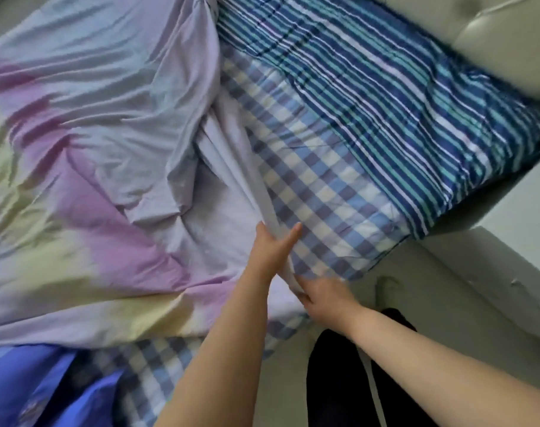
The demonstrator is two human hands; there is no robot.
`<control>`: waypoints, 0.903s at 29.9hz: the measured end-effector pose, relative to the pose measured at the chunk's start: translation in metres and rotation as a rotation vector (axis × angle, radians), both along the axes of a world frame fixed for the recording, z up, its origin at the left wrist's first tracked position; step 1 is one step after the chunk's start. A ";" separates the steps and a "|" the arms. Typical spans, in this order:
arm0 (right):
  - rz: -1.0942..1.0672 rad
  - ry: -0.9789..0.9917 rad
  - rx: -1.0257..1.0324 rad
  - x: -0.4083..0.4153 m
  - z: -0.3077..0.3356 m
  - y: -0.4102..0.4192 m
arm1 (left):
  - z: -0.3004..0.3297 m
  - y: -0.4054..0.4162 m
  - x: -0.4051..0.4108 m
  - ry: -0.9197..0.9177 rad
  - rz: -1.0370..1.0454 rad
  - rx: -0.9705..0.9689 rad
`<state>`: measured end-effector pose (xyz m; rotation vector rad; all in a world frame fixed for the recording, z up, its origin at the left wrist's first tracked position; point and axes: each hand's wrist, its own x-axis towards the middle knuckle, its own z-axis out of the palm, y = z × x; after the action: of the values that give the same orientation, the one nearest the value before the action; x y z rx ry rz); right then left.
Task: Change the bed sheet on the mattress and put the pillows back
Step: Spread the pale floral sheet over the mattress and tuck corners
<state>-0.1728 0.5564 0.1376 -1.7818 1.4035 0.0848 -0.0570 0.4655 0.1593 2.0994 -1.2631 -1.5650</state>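
Head: hands [274,245] gripping sheet [108,134] edge

Bare checked sheet [318,192] right of bunched pastel sheet [108,134]: open strip for hand. Far right blocked by padded headboard [493,35]; striped bedding [401,112] against it. Near right floor [447,288] free.

Nothing readable is showing anywhere here: no words, labels, brand marks or numbers on any of the bedding or the surfaces around it.
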 end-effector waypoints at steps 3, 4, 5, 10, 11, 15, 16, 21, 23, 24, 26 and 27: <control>-0.011 -0.078 0.015 -0.018 0.000 0.008 | -0.010 -0.013 -0.021 -0.359 -0.119 -0.007; -0.160 -0.191 0.077 -0.027 0.000 0.008 | -0.013 -0.014 -0.026 -0.393 -0.154 -0.005; -0.357 -0.337 0.138 -0.037 -0.001 0.004 | -0.013 -0.014 -0.032 -0.396 -0.198 -0.004; -1.073 -0.937 0.749 -0.065 -0.024 -0.061 | -0.003 0.019 -0.075 -0.417 -0.679 0.048; -1.128 -1.024 0.873 -0.068 -0.026 -0.075 | 0.002 0.030 -0.085 -0.402 -0.800 0.079; -1.392 -1.084 1.023 -0.098 -0.032 -0.093 | 0.005 0.059 -0.106 -0.312 -1.013 0.254; -1.453 -1.128 1.021 -0.110 -0.032 -0.092 | 0.004 0.062 -0.110 -0.337 -1.039 0.312; -1.390 -1.199 0.582 -0.170 -0.021 -0.080 | 0.012 0.058 -0.138 -0.321 -0.405 0.100; -1.208 -0.991 0.353 -0.187 -0.006 -0.068 | 0.024 0.044 -0.163 -0.179 0.049 -0.104; -1.091 -0.912 0.294 -0.194 0.002 -0.060 | 0.030 0.033 -0.176 -0.084 0.151 -0.134; -0.871 -0.853 0.259 -0.203 0.014 -0.041 | 0.037 0.010 -0.200 0.036 0.241 -0.104; -0.779 -0.859 0.269 -0.206 0.018 -0.031 | 0.037 0.000 -0.208 0.022 0.246 -0.098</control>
<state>-0.3786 0.5254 0.1552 -0.7716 1.2352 -0.7723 -0.2651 0.4650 0.1960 2.0791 -1.0078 -1.3892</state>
